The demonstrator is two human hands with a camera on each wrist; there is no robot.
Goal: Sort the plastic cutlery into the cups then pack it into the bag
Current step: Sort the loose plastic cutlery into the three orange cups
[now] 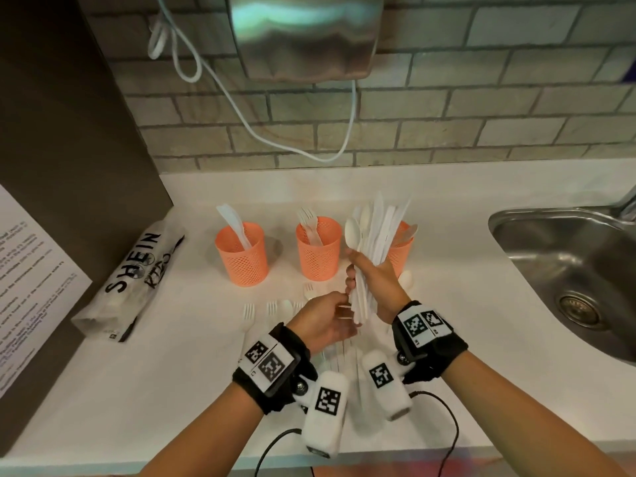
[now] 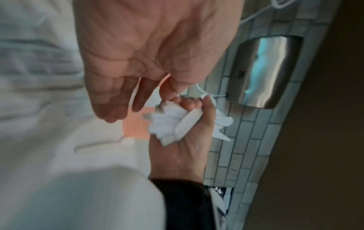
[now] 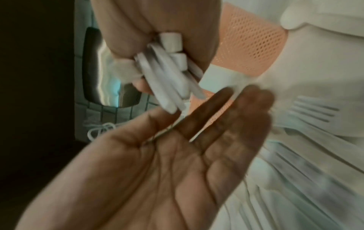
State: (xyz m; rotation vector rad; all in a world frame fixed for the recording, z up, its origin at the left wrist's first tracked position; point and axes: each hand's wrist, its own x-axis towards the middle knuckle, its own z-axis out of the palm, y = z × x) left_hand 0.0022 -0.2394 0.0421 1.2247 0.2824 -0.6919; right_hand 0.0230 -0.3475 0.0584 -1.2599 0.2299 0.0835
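Note:
Three orange mesh cups stand in a row on the white counter: the left cup (image 1: 241, 258) holds knives, the middle cup (image 1: 318, 251) forks, and the right cup (image 1: 402, 251) spoons. My right hand (image 1: 358, 270) grips a mixed bundle of white plastic cutlery (image 1: 373, 235) upright in front of the right cup. In the right wrist view the handle ends of the bundle (image 3: 167, 77) stick out below the fist. My left hand (image 1: 339, 313) is just under the bundle, palm open with fingers straight (image 3: 226, 109) and thumb (image 2: 173, 88) at the handle ends. A grey SHEIN bag (image 1: 130, 284) lies to the left.
Loose forks (image 1: 248, 315) and a spoon (image 1: 285, 308) lie on the counter (image 1: 172, 366) near my left hand. A steel sink (image 1: 568, 270) is at the right. A dark cabinet wall with a printed sheet (image 1: 27, 287) is on the left. A hand dryer (image 1: 303, 36) and its cable hang on the brick wall.

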